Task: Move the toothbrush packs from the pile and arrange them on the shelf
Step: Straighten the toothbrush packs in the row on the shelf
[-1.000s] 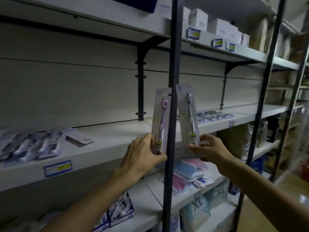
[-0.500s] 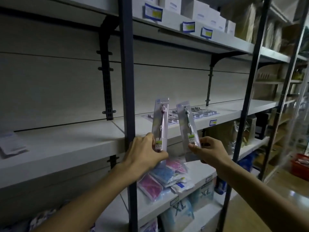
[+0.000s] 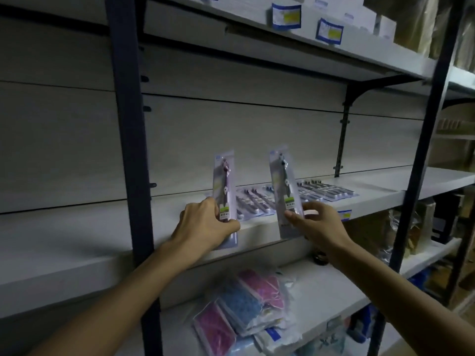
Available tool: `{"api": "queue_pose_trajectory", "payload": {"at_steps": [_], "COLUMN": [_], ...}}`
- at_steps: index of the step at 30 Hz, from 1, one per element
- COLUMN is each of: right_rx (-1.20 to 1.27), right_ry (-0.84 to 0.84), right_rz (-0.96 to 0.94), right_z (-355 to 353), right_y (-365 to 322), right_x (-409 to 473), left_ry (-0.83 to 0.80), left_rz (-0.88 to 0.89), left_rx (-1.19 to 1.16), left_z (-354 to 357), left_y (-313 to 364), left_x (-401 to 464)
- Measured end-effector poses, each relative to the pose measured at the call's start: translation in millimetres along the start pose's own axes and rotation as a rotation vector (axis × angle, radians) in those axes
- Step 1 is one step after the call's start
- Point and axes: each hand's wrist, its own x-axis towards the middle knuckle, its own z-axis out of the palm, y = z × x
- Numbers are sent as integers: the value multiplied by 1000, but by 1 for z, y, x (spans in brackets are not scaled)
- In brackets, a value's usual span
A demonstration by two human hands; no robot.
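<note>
My left hand [image 3: 205,224] grips the lower end of an upright pack with a pink toothbrush [image 3: 225,186]. My right hand [image 3: 318,224] pinches the bottom of a second upright pack holding a dark grey toothbrush [image 3: 284,186]. Both packs stand in front of the white middle shelf [image 3: 372,199]. Behind them, several toothbrush packs [image 3: 257,200] lie flat in a row on that shelf, and more flat packs [image 3: 326,190] lie further right.
A dark upright post [image 3: 131,155] stands just left of my left arm, another post [image 3: 426,140] at the right. Bagged pink and blue items [image 3: 244,309] lie on the lower shelf. White boxes and price labels [image 3: 286,15] line the top shelf.
The view has shifted right along the shelf. Both hands carried their packs rightward, closer to the row of flat packs, and the packs are now further apart.
</note>
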Motion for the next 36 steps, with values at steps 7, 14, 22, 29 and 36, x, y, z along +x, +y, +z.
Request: {"api": "queue_pose_trajectory", "payload": {"at_steps": [7,14,22,29,36], "right_rx": [8,83,126,102,100], "right_ry": [-61,-196,-285,-294,-284], "right_rz": [-116,-141,-149,-113,-119], "right_z": [-5,-21,-29,-22,-15], "right_y": [14,24,48,61,56], "right_x": [60,114,147,164,159], "left_ry": [101,128,80,12,64], "left_rz": [-115,-260,-424,-475,-369], "left_rx": [82,190,361,453,538], "left_z": [21,45,68,74,68], "left_y": [-1,9,11,9,6], "left_x": [45,72,91,97,97]}}
